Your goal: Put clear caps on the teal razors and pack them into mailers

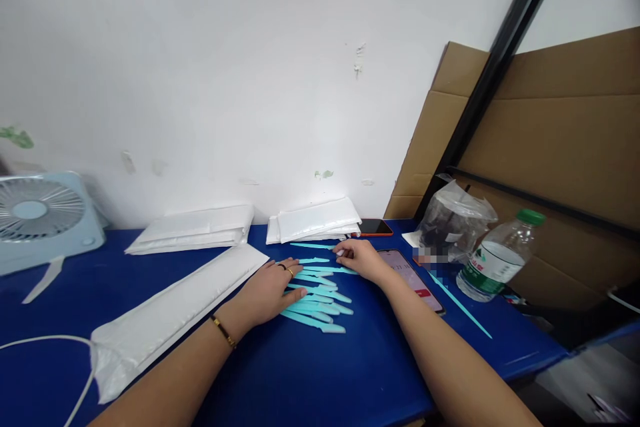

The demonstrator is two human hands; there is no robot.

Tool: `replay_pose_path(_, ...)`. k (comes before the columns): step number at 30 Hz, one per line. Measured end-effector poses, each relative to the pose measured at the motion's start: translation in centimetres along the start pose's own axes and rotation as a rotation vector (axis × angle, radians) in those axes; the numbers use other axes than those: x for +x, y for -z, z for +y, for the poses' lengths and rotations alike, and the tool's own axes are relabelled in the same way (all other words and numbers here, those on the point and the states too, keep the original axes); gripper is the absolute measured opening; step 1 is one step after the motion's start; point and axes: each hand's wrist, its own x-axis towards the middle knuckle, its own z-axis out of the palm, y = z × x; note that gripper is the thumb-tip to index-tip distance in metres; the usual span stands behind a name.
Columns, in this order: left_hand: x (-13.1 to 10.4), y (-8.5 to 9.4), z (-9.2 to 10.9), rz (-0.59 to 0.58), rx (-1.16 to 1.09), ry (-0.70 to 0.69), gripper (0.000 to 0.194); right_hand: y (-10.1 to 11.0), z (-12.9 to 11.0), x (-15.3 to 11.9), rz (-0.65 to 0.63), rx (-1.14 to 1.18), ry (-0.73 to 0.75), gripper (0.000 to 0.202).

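Observation:
Several turquoise eyebrow razors [313, 308] lie fanned in an overlapping pile on the blue tabletop. My left hand [273, 287] rests flat over their left ends, thumb and fingers stretched out. At the pile's far right side, my right hand [361, 259] has its fingers pinched together. A single razor [311, 246] reaches to those fingertips from the left, and a small whitish bit shows between them. Another razor [345, 270] lies just under this hand. Part of the pile is hidden beneath my left palm.
White padded mailers [185, 307], [193, 227], [317, 219] lie left and along the wall. Right of my arm are a phone [413, 280], a lone razor [465, 307], a plastic-bagged cup [450, 220] and a bottle [495, 263]. A fan [47, 220] stands far left, near a white cable [83, 390].

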Motion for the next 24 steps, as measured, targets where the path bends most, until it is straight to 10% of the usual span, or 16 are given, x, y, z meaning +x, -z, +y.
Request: replay_pose_path(24, 0.1, -0.6, 0.0, -0.039, -0.136, -0.080, 0.056, -0.7, -0.8, 0.4, 0.045, -0.099, 0.052, 0.015)
